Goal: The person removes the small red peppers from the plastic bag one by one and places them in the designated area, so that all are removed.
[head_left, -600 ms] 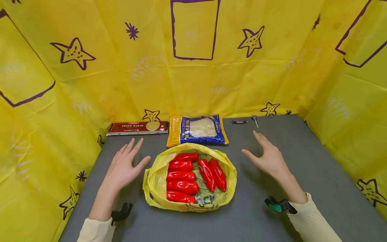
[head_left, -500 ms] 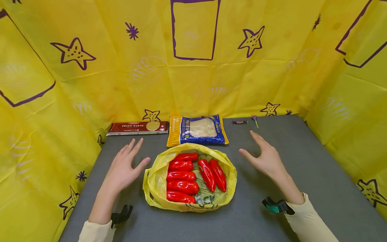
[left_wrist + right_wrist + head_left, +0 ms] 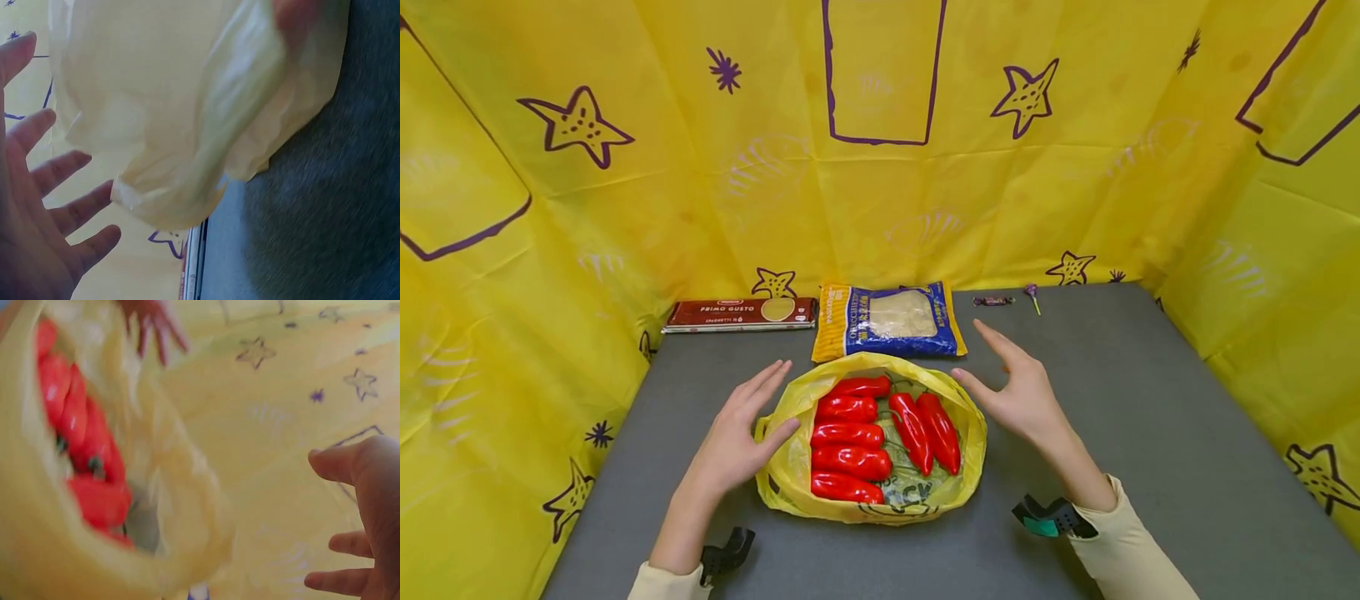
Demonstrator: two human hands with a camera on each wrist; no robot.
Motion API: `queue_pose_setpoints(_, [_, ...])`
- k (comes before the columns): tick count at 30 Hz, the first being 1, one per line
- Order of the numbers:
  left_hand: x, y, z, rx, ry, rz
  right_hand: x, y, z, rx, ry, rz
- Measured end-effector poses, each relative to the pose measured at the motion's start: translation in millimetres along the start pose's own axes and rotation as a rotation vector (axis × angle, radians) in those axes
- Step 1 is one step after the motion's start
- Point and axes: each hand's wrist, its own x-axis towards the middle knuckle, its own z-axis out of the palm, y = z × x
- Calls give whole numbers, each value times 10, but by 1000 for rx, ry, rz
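A yellow plastic bag (image 3: 790,400) stands with its mouth open on the grey table, several shiny red peppers (image 3: 852,463) inside it. Five-fingered and spread, my left hand (image 3: 737,442) is at the bag's left side, its thumb overlapping the rim in the head view. My right hand (image 3: 1018,396) is at the far right of the rim, thumb and fingers apart, holding nothing. In the left wrist view the spread fingers of the left hand (image 3: 44,206) show beside the bag (image 3: 156,125). The right wrist view has the right hand (image 3: 369,512) apart from the bag (image 3: 187,506).
Behind the bag lie a red spaghetti pack (image 3: 741,314) and a blue and yellow food packet (image 3: 891,321). Further right are a small wrapped candy (image 3: 993,301) and a lollipop (image 3: 1033,298). A yellow patterned cloth (image 3: 880,192) encloses the table (image 3: 1150,417) at the back and sides.
Both hands have moved inward toward the bag, the left one to the right and the right one to the left. The bag and peppers stay in place.
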Motion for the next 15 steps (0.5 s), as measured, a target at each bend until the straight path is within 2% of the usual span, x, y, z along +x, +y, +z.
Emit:
queue_pose_setpoints(3, [-16,25,41,-24,-15,9,4,-103,55,46,14,-13])
queue_pose_setpoints(8, [-28,15,97,-80,-61,35,-23,-265,154,56,36,-44])
queue_pose_setpoints(12, [-43,-13,150,-117,-93,69,-86,-391,231,83,40,-115])
queue_pose_setpoints(15, [-55,-32,185,-121,-94,93,-137,-479,300,106,-1,-166])
